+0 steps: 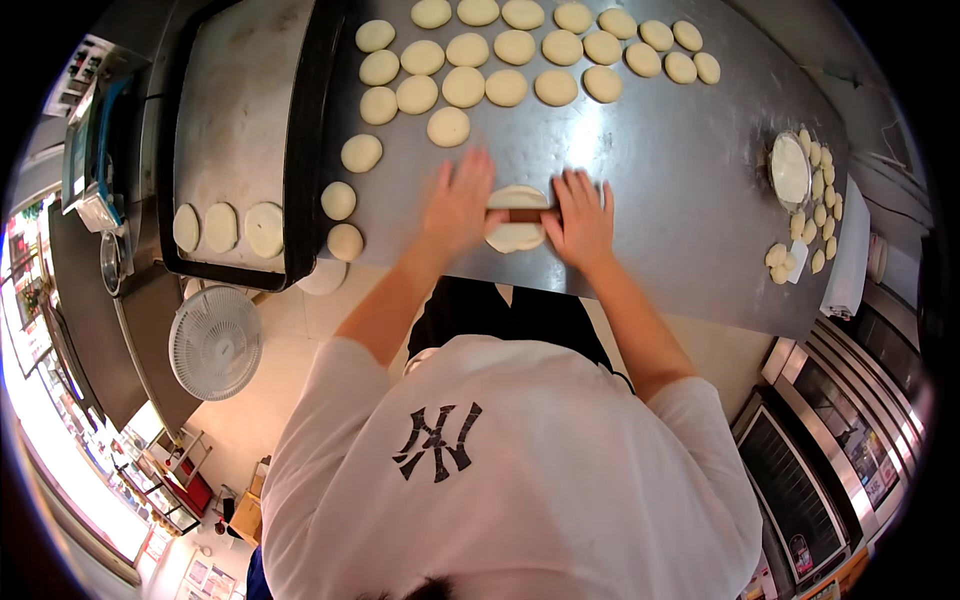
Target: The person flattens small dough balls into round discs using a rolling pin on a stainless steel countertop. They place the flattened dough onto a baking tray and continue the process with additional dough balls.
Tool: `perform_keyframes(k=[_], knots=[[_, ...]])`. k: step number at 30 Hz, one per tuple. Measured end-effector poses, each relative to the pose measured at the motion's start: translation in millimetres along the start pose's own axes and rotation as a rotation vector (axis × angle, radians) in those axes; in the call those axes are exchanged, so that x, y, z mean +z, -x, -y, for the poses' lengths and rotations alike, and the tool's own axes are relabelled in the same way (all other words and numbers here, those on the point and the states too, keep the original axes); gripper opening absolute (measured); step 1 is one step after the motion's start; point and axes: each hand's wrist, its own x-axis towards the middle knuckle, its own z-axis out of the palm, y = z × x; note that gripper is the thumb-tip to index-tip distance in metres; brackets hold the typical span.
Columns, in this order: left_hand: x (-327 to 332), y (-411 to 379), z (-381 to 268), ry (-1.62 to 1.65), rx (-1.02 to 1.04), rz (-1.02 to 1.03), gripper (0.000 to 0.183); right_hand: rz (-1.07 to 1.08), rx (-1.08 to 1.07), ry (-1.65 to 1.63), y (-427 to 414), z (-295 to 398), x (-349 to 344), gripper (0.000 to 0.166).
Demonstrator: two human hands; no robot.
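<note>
A short brown rolling pin [523,216] lies across a flattened round of dough [517,238] near the front edge of the metal worktable. My left hand [459,201], blurred, is at the pin's left end, its thumb against the pin. At the right end is my right hand [582,217], palm down, thumb on the pin and fingers bent. Whether either hand grips the pin or only presses on it cannot be told. Beyond my hands, many dough rounds [463,87] sit in rows. A few more stand in a column [339,200] beside the tray.
A black-rimmed baking tray [300,150] at the left holds three flat dough pieces [264,229]. On the right of the metal worktable [697,187], a bowl of white flour [790,171] stands among small dough pieces [829,174] and a white scraper [799,260]. A fan [216,343] stands below left.
</note>
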Motion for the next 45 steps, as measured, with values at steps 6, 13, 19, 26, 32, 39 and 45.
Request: perform_keyframes(k=[6, 13, 19, 26, 32, 39, 45], knots=[[34.1, 78.4, -17.2, 0.235, 0.261, 0.021, 0.078, -0.047, -0.160, -0.118, 88.5, -14.0, 15.7, 0.067], [57.5, -25.1, -4.6, 0.198, 0.041, -0.271, 0.048, -0.162, 0.007, -0.109, -52.8, -16.3, 1.4, 0.058], [-13.6, -25.7, -28.5, 0.549, -0.302, 0.278, 0.030, -0.039, -0.209, -0.118, 68.6, -13.2, -3.3, 0.058], [9.7, 43.6, -50.2, 0.952, -0.129, -0.342, 0.022, -0.025, -0.094, -0.143, 80.4, -19.0, 1.0, 0.036], [-55.3, 87.2, 29.5, 2.010, -0.584, -0.427, 0.028, 0.019, -0.064, -0.112, 75.8, -11.7, -5.6, 0.031], [-130.2, 97.3, 262.3, 2.488, -0.836, -0.605, 0.048, 0.039, 0.164, -0.046, 79.0, 1.8, 9.1, 0.033], [-100.4, 76.8, 335.7, 2.453, -0.900, -0.343, 0.046, -0.038, 0.341, 0.039, 87.7, 16.3, 22.0, 0.031]])
